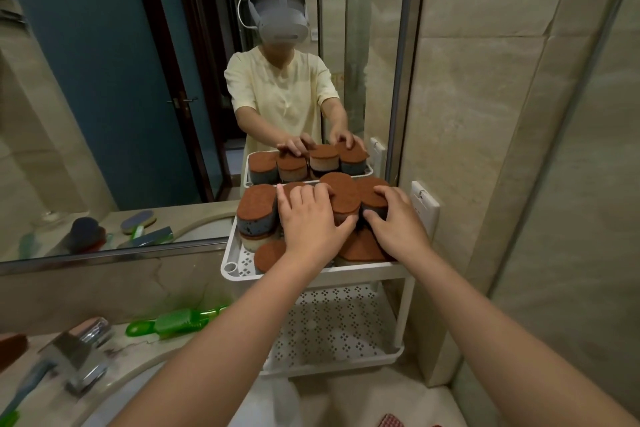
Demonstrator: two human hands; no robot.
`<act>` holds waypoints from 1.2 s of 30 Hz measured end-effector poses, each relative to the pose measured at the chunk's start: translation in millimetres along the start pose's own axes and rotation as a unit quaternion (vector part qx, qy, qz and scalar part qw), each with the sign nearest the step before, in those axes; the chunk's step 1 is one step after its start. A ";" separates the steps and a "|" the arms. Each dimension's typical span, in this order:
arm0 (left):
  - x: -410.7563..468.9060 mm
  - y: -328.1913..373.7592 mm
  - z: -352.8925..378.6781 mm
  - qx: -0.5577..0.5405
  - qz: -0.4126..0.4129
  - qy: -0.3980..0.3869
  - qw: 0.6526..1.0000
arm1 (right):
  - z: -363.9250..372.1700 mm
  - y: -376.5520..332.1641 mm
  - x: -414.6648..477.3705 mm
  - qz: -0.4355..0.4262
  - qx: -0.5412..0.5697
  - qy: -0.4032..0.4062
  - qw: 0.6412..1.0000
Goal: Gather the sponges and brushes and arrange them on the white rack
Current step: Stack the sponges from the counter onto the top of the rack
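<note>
A white two-tier rack (239, 270) stands on the counter against the mirror. Its top tray is packed with several oval sponges with brown scouring tops, stacked in layers; the left stack (257, 208) is grey over beige. My left hand (311, 218) lies on the middle sponges, fingers spread, thumb against a brown-topped sponge (343, 199). My right hand (394, 218) grips a grey sponge (372, 198) at the right side of the tray. The lower tier (332, 326) is bare. A green brush (173, 321) lies on the counter left of the rack.
A chrome faucet (79, 350) stands at the sink on the lower left, with another green brush end (8, 418) at the left edge. A wall socket (424, 204) sits just right of the rack. The mirror behind reflects a person, the rack and more brushes.
</note>
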State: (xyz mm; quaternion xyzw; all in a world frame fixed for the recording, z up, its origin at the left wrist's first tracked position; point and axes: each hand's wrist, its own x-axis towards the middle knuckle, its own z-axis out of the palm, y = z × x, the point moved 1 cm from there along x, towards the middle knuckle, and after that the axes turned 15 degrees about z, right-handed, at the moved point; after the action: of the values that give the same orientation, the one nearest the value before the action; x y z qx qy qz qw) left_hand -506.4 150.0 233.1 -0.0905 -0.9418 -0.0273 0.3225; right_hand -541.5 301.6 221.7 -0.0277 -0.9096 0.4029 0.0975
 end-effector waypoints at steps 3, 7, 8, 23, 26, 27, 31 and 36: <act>-1.0 -2.7 2.6 0.008 0.000 -0.004 1.000 | 3.3 1.0 0.7 0.019 -0.057 -0.019 0.998; -1.0 -2.5 5.3 0.006 0.027 -0.005 1.000 | 5.4 1.7 -1.6 0.020 -0.076 -0.012 0.997; -0.6 -2.3 5.3 0.005 0.035 -0.006 0.999 | 5.3 1.8 -2.2 0.016 -0.073 -0.008 0.997; -7.3 -3.3 -15.5 -0.086 0.025 -0.001 0.996 | -1.5 -4.1 -20.0 -0.064 0.012 0.080 0.995; -22.8 -5.5 -27.2 -0.155 0.011 0.021 0.988 | -3.2 -10.7 -32.1 -0.111 0.037 0.095 0.989; -29.2 -6.4 -31.2 -0.178 0.003 0.027 0.984 | -2.7 -12.7 -38.2 -0.124 0.050 0.097 0.986; -59.1 -13.4 -47.2 -0.239 -0.010 0.078 0.968 | 5.5 -23.2 -73.2 -0.172 0.123 0.100 0.972; -97.7 -32.8 -61.3 -0.258 -0.039 0.121 0.958 | 26.3 -48.0 -116.6 -0.223 0.161 0.058 0.960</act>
State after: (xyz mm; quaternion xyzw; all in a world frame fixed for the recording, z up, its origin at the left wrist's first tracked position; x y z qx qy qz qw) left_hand -399.8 96.2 221.9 -0.1299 -0.8594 -0.2924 0.3988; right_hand -431.2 235.0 221.9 0.1686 -0.8089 0.5095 0.2402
